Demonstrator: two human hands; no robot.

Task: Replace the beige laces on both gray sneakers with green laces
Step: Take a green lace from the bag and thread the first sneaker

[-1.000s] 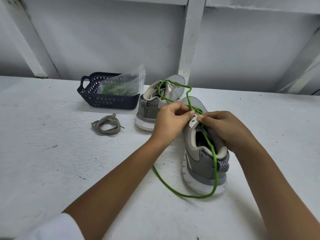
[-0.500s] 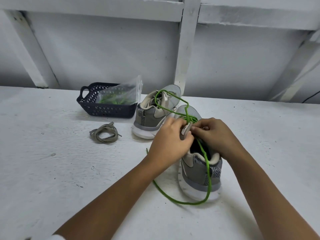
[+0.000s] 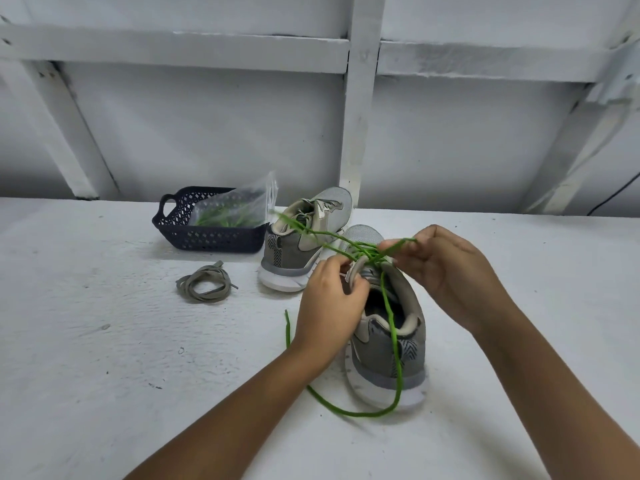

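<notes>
A thin, round green lace [image 3: 393,320] is running across the near gray sneaker [image 3: 388,344], which has a mesh toe and a thick white sole, and is looping down onto the counter [image 3: 104,358]. The left hand [image 3: 329,306] is pinching the sneaker's tongue. The right hand [image 3: 446,268] is gripping the lace above the eyelets. The second gray sneaker [image 3: 298,247] is standing behind, beside a dark perforated basket [image 3: 207,233] with a clear bag [image 3: 235,209]. The coiled beige lace [image 3: 204,282] is lying on the rough white counter.
</notes>
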